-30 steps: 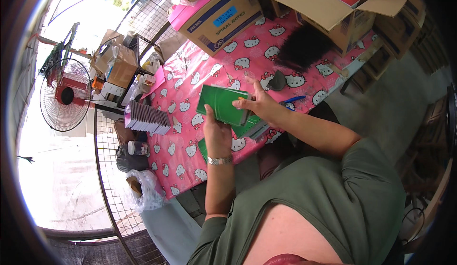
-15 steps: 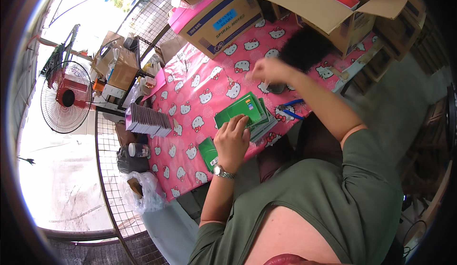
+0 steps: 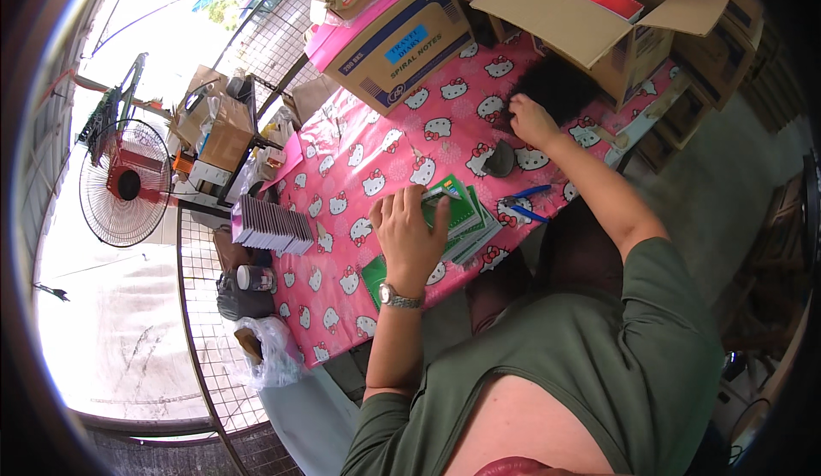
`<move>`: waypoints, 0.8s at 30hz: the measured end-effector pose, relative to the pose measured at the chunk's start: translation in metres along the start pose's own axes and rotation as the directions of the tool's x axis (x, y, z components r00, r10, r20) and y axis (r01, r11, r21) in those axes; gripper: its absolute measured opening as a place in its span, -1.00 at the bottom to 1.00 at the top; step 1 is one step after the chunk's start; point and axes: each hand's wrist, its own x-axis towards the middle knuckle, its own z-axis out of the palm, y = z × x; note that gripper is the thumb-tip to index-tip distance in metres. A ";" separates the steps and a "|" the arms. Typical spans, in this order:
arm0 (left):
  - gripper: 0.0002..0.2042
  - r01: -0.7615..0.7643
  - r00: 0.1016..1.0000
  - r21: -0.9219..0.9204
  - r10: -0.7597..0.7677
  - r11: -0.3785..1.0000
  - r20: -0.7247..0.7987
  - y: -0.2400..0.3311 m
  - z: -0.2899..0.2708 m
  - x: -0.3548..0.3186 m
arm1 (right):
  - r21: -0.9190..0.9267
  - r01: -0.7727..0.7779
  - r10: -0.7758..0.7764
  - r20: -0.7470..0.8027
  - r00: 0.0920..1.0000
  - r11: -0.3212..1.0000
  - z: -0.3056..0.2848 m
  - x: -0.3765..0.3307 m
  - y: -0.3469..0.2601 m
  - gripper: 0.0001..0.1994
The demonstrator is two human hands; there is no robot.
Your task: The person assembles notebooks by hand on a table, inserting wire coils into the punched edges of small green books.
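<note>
My left hand, with a watch at the wrist, is at the left side of a stack of green notebooks. Its thumb and curved fingers are around the edge of the top notebook, which seems tilted up; the palm hides part of it. Under the wrist lies another green notebook. My right hand reaches across the table, fingertips drawn together at the edge of a black fuzzy-looking heap. Whatever is between them is too small to make out. Blue-handled pliers and a small dark grey object lie nearby.
A pink patterned cloth covers the table. Cardboard boxes stand at the back, an open carton at the back right. A row of stacked notebooks lies at the left edge, with a fan beyond.
My right hand has moved right and away from me, from above the grey object to the black heap. My left hand no longer lies flat on the top notebook; its fingers have risen around the edge.
</note>
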 end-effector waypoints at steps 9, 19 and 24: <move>-0.76 0.015 0.969 0.026 -0.009 1.000 -0.246 0.001 0.025 0.007 | 0.592 0.266 -0.399 0.103 0.911 0.761 -0.109 -0.006 -0.159 -0.80; -0.75 -0.052 0.992 -0.032 0.048 0.998 -0.117 -0.005 0.018 0.009 | 0.731 0.216 -0.438 0.124 0.891 0.647 -0.115 0.000 -0.163 -0.87; -0.73 -0.055 0.996 -0.017 0.053 0.998 -0.068 -0.009 0.015 0.013 | 0.760 0.244 -0.566 0.192 0.801 0.603 -0.120 0.014 -0.161 -0.84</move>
